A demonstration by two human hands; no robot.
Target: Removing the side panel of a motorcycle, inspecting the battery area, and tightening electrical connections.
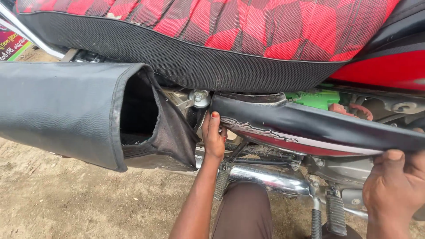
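The left hand [214, 138] grips the rear end of the black side panel [310, 128], fingers curled on its edge just below a bolt [200, 98]. The right hand [394, 186] clasps the panel's front end from beneath, thumb on top. The panel sits slanted under the red seat [248, 26], beside a black saddlebag [66, 110].

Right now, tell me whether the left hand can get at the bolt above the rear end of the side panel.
Probably yes: the left hand grips the black side panel's rear end just below the bolt, with open space between them.
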